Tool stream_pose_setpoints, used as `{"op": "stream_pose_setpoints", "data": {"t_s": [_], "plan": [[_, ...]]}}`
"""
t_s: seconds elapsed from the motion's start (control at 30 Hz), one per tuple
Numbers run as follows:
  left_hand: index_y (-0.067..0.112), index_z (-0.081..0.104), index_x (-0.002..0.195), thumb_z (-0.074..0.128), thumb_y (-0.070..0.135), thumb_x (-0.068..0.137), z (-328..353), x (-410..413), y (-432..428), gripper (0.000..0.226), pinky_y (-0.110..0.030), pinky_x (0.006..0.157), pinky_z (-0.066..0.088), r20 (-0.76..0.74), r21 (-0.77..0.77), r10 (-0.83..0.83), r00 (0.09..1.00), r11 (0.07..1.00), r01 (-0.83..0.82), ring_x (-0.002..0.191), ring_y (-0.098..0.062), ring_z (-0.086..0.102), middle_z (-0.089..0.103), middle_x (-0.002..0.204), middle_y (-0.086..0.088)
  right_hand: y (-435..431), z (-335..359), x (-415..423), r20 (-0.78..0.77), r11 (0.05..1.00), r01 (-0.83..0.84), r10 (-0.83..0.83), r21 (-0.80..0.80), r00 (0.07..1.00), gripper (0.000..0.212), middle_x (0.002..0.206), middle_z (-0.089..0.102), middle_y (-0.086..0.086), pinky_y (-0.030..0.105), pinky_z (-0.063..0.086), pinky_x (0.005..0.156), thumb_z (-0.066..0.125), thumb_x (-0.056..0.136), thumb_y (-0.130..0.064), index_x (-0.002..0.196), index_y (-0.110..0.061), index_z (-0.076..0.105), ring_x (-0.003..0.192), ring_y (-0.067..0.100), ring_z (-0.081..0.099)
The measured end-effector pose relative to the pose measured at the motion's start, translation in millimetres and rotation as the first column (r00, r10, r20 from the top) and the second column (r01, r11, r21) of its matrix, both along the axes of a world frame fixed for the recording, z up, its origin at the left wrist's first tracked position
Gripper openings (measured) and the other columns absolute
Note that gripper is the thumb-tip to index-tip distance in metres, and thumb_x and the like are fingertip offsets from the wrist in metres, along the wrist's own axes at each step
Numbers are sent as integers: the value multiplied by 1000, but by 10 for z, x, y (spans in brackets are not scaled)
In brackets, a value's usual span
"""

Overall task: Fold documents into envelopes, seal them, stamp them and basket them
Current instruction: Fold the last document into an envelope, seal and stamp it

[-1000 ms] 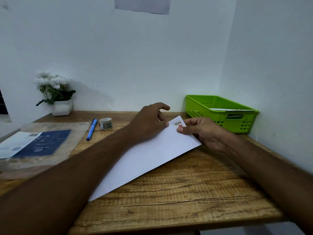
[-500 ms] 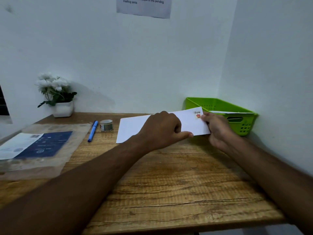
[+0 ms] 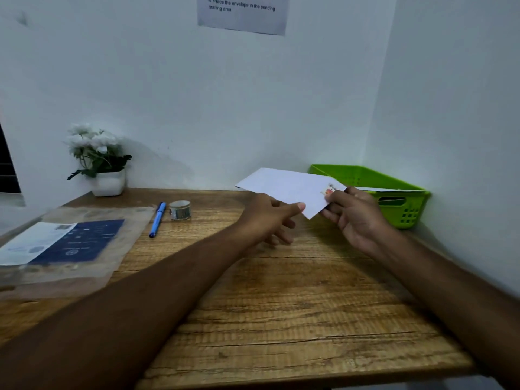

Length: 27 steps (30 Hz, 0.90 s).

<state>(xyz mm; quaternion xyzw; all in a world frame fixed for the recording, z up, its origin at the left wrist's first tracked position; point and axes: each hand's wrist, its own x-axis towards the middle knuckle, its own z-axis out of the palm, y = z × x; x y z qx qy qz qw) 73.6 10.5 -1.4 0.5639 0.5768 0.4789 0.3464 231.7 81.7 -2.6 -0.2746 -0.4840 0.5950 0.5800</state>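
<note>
1. You are at the basketing step. The white paper envelope point(image 3: 287, 187) is in the air above the far right part of the wooden table point(image 3: 281, 305). It is tilted, and its right end is just beside the near rim of the green plastic slotted basket point(image 3: 365, 175).
2. The small colourful stamp point(image 3: 329, 190) sits at the envelope's right corner, so stamping looks done. Whether the flap is sealed does not show from this side.
3. Your right hand point(image 3: 354, 218) pinches that right corner, with the thumb on top beside the stamp and the fingers curled underneath.
4. Your left hand point(image 3: 267, 220) is loose. Its thumb reaches to the envelope's near edge and the other fingers hang relaxed below the paper, gripping nothing. Whether the thumb really touches the edge is hard to tell.
5. Another white envelope point(image 3: 394, 189) already lies across the basket, near its top.
6. Next, judging by this, carry the envelope to the right over the rim on the right hand alone. Level it so the long side clears the basket wall, lower it onto the one inside, then release the pinch.
7. Watch the free left end. It is thin paper held at one corner, so it may droop and catch on the rim.
8. The blue pen point(image 3: 157, 219) and the small roll of tape point(image 3: 180, 210) lie well apart, to the left.
</note>
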Motion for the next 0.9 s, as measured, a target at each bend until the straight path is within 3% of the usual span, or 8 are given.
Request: {"op": "stream_pose_setpoints", "data": {"t_s": [0.13,0.23,0.37,0.53,0.67,0.77,0.9], "plan": [[1,59,111,68,22,88,30,-67,8,33,-26,45,50,153,-25,47,987,999,-43,72,-30,72,72,93,-17,-33,-38,-30,104,993,-116,119,-36,987,30,96,70,13,27,60,61,54,89,12,116,2,56,71,17,73],[4,56,103,65,5,88,50,-111,-9,18,-26,44,53,227,-23,65,972,998,-61,60,-23,70,71,90,-20,-61,-51,-47,176,972,-207,224,-109,959,19,86,73,14,31,62,68,49,90,9,103,2,60,69,21,73],[4,51,95,60,-4,89,71,-142,-2,14,-28,48,56,281,-25,59,958,998,-54,48,-18,66,67,80,-20,-27,-47,-45,160,953,-242,272,-183,949,21,98,70,20,33,62,66,38,97,-8,101,0,58,76,30,74],[5,45,106,58,-7,89,61,-117,5,24,-27,49,56,269,-45,37,962,999,-26,46,-17,65,66,85,-20,5,-68,-12,185,971,-190,216,-147,959,27,95,70,17,29,61,60,35,99,-1,104,-2,61,68,22,74],[2,38,132,60,-7,88,29,-119,33,50,-29,52,58,246,-34,46,968,999,-38,53,-20,68,67,93,-24,12,-73,1,170,978,-173,191,-116,967,27,94,70,17,29,61,59,36,98,6,109,-4,60,67,19,73],[6,33,141,60,-9,87,9,-125,42,63,-33,57,59,228,47,21,974,998,-33,59,-23,70,66,92,-19,18,-55,22,150,986,-150,160,-79,976,27,88,72,13,29,61,58,39,98,7,110,-6,60,67,19,73],[14,31,147,60,-9,86,3,-121,45,71,-32,57,59,227,166,-36,973,986,-3,62,-26,71,66,92,-23,11,-10,65,146,992,-123,126,-31,981,33,95,70,15,28,60,56,41,96,8,121,-7,56,65,18,72]]}}
